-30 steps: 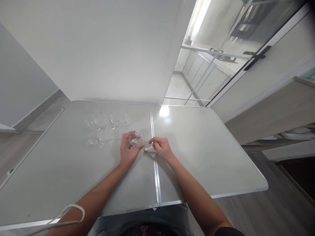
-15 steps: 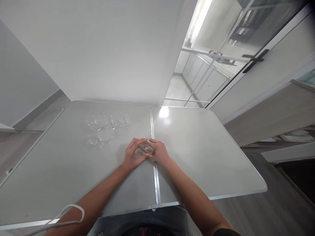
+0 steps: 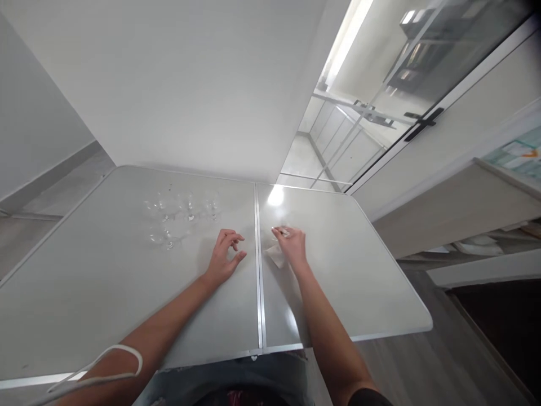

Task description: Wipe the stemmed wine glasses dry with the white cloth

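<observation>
My left hand (image 3: 226, 255) rests on the grey folding table (image 3: 105, 293) just left of its middle seam. Its fingers are loosely curled and apart, and nothing is in them. My right hand (image 3: 291, 246) is right of the seam, closed round a small clear glass (image 3: 278, 232) whose rim shows at my fingertips. A white cloth (image 3: 276, 258) is bunched under that hand's palm. The glass is mostly hidden by my fingers.
Several clear stemmed glasses (image 3: 186, 206) stand in a group at the table's back left, one (image 3: 163, 238) nearer than the rest. A white strap (image 3: 101, 366) hangs over my left forearm. A wall stands behind the table, and glass doors (image 3: 380, 101) are at the back right.
The glass went from my left hand to both hands and then to my right hand, which carried it right across the seam. My left hand let go and stayed left.
</observation>
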Demonstrator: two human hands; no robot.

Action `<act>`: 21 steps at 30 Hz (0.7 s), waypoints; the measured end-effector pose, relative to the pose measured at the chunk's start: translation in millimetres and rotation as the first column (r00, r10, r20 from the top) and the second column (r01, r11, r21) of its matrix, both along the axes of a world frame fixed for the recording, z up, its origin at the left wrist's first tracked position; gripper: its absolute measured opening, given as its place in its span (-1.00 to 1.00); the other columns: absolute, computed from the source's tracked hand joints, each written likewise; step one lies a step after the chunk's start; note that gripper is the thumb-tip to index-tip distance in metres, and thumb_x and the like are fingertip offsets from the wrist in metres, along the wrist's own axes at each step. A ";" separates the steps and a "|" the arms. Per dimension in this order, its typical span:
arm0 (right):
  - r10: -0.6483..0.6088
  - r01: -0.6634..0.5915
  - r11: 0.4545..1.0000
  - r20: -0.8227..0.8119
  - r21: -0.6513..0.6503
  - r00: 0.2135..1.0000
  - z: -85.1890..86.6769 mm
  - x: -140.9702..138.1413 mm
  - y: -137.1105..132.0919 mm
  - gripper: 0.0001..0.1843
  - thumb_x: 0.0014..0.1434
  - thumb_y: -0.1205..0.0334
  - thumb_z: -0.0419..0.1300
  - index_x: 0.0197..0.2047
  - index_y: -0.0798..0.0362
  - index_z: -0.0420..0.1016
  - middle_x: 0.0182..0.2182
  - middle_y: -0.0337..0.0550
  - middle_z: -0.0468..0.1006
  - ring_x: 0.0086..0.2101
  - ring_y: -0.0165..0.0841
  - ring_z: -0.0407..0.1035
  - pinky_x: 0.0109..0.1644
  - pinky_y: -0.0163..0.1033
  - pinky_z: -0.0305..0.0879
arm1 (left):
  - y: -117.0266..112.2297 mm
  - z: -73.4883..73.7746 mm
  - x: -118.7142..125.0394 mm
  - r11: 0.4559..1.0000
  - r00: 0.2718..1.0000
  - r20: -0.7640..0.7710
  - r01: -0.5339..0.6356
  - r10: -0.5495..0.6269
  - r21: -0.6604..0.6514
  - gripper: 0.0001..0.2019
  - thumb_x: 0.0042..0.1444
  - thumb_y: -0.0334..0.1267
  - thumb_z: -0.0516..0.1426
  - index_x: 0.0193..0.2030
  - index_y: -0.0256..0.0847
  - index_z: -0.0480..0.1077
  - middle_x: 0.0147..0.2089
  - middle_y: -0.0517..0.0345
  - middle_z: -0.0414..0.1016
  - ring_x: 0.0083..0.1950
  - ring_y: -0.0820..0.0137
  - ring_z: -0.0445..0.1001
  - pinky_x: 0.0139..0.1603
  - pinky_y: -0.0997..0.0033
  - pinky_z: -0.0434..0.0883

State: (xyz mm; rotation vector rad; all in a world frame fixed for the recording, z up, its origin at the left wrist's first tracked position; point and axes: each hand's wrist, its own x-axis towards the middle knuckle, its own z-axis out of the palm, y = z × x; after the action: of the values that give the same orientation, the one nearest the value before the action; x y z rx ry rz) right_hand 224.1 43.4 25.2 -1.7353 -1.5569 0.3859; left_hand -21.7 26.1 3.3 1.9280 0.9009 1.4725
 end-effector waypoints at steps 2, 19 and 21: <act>-0.086 0.084 0.996 -0.041 -0.038 0.995 4.3 30.9 13.8 -0.70 0.15 -0.04 0.28 -0.33 -0.02 0.72 -0.36 -0.12 0.71 -0.30 -0.19 0.56 -0.21 -0.24 0.34 | -0.7 -0.6 0.3 0.999 0.999 -0.029 0.020 -0.021 -0.028 -0.81 0.32 -0.16 0.18 0.01 -0.15 0.41 -0.05 0.06 0.27 -0.26 0.45 0.37 -0.13 0.30 0.49; -0.200 0.161 0.960 -0.156 -0.230 0.967 -12.0 84.0 99.0 -0.76 -0.14 0.07 0.32 -0.48 0.06 0.65 -0.47 -0.11 0.66 -0.43 -0.29 0.46 -0.42 -0.32 0.23 | -4.6 -0.7 -0.1 0.982 0.988 -0.011 0.150 -0.152 -0.114 -0.78 0.40 -0.11 0.04 -0.09 -0.16 0.44 -0.09 0.04 0.22 -0.20 0.37 0.30 -0.12 0.31 0.41; -0.210 0.164 0.957 -0.182 -0.240 0.961 -9.7 78.2 101.9 -0.76 -0.15 0.08 0.35 -0.43 0.06 0.67 -0.47 -0.12 0.65 -0.43 -0.30 0.46 -0.42 -0.32 0.24 | -3.9 -2.0 -0.4 0.983 0.988 -0.027 0.151 -0.155 -0.104 -0.78 0.40 -0.11 0.04 -0.08 -0.16 0.44 -0.08 0.03 0.23 -0.20 0.38 0.30 -0.12 0.31 0.41</act>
State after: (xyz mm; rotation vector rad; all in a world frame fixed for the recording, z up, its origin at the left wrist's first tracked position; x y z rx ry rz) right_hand 302.3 145.3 15.5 -1.9284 -1.2260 0.6433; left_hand -22.1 22.2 1.3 1.9086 0.8078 1.2831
